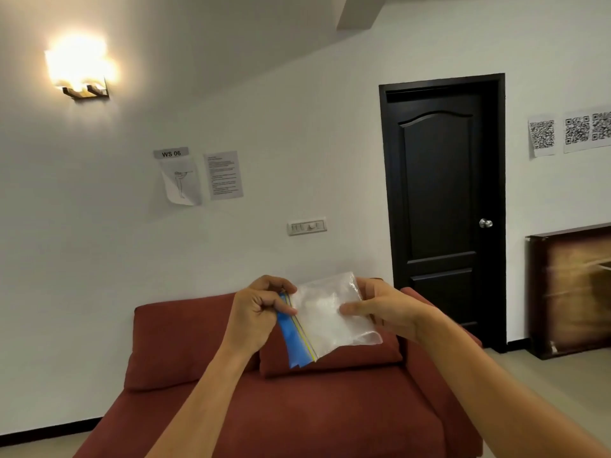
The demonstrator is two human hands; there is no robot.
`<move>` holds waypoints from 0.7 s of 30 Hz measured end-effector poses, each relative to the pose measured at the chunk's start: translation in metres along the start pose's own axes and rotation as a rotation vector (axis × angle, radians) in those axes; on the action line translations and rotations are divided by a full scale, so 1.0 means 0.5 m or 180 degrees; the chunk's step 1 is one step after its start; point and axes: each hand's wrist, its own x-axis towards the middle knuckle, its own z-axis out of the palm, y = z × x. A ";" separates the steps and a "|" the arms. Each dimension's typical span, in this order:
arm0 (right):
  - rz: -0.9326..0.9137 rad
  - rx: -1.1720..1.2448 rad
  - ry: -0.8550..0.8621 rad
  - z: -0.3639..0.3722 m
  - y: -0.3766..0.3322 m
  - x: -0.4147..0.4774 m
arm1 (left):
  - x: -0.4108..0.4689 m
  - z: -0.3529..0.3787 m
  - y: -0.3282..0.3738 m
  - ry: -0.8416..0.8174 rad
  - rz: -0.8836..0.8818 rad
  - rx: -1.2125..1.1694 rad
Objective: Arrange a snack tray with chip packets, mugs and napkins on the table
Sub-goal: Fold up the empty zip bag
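Big white-painted wall (297, 143) filling most of the view, so head tipped up rather than down at any table; no tray, mugs or chip packets anywhere in shot. Dark brown panelled door (443, 206) shut on the right, out of the way. Rust-red fabric sofa (297, 408) straight ahead and below, only a backdrop here since nothing rests on it. Glowing wall lamp on a wooden bracket (81, 69) up left, printed paper sheets (224, 175) taped mid-wall, QR code printouts (577, 132) further right, none of it touched. Then the actual business: clear plastic zip bag with a blue and yellow seal strip (325, 320), held up in mid-air at arm's reach over the sofa, tilted, seal edge to the left. Something pale inside, possibly napkins, too blurry to say for sure. Right hand (380, 312) closed on the bag's far edge, thumb laid over the front face and fingers behind, probably as the anchor. Left hand (261, 309) curled in, fingertips pinched on the blue seal strip near its top end, looking like the start of peeling the zip apart. Two-handed grip makes sense for floppy film like that. Task barely under way by the look of it.
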 end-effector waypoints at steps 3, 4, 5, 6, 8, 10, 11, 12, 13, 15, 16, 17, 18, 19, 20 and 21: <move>-0.0245 -0.0037 0.0466 0.007 -0.005 -0.001 | -0.011 -0.004 -0.009 -0.0181 -0.0159 -0.0057; -0.0338 -0.0119 0.0543 0.007 -0.007 -0.005 | -0.014 -0.012 -0.010 -0.0483 -0.0388 -0.0197; -0.0407 -0.0246 0.0588 0.008 -0.010 -0.008 | -0.017 -0.024 -0.011 -0.0894 -0.0674 -0.0426; -0.0458 -0.0346 0.0625 0.009 -0.013 -0.009 | -0.018 -0.038 -0.011 -0.1279 -0.1014 -0.0742; -0.0555 -0.0405 0.0692 0.014 -0.019 -0.007 | -0.021 -0.054 -0.012 -0.1489 -0.1737 -0.1387; -0.0658 -0.0353 0.0732 0.023 -0.024 -0.003 | -0.027 -0.047 -0.007 -0.1313 -0.2014 -0.1102; -0.0715 -0.0301 0.0749 0.031 -0.026 0.000 | -0.032 -0.036 0.001 -0.1231 -0.2077 -0.0783; -0.0765 -0.0247 0.0770 0.038 -0.027 0.002 | -0.037 -0.020 0.009 -0.1135 -0.2103 -0.0584; -0.0801 -0.0205 0.0801 0.045 -0.027 0.006 | -0.043 -0.006 0.012 -0.1031 -0.2113 -0.0512; -0.0808 -0.0139 0.0881 0.053 -0.022 0.013 | -0.055 0.015 0.003 -0.0771 -0.2146 -0.0693; -0.0774 -0.0107 0.0909 0.055 -0.019 0.017 | -0.060 0.019 -0.002 -0.0611 -0.2109 -0.0827; -0.0715 -0.0055 0.0930 0.054 -0.015 0.017 | -0.063 0.020 -0.005 -0.0470 -0.2029 -0.0917; -0.0639 0.0014 0.0930 0.054 -0.011 0.016 | -0.065 0.019 -0.004 -0.0338 -0.1953 -0.0953; -0.0552 0.0088 0.0906 0.054 -0.008 0.014 | -0.065 0.016 -0.005 -0.0251 -0.1886 -0.0949; -0.0447 0.0144 0.0846 0.053 -0.004 0.012 | -0.062 0.016 -0.004 -0.0183 -0.1848 -0.0943; -0.0317 0.0181 0.0749 0.052 -0.001 0.010 | -0.059 0.016 -0.004 -0.0124 -0.1839 -0.0941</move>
